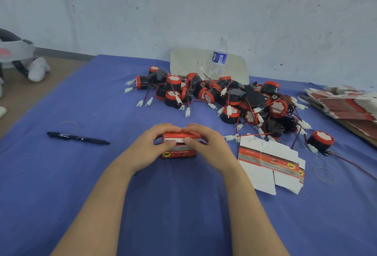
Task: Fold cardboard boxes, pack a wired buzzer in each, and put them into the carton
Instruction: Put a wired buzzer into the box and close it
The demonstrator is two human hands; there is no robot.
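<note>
Gripping the small red cardboard box (178,152) from both sides, our fingers (166,128) curl over its top edge, and both thumbs (171,143) lie on the white flap along its near face. The left hand (151,149) holds the box's left end; the right hand (207,146) holds its right end. The box sits at the centre of the blue tabletop (102,194), close in front of us; we cannot tell whether its base touches the cloth. Just right of the right hand, two flat box blanks (269,166) lie printed side up, overlapping. Beyond the box, a pile of red-and-black wired buzzers (214,94) spreads across the tabletop, wires tangled. One lone buzzer (320,141) stands apart at the pile's right end. A fanned stack of further blanks (346,105) lies at the right edge. A black pen (77,137) lies well to the left of the hands. A water bottle (218,59) stands upright behind the pile, in front of a white board (187,61) against the wall.
</note>
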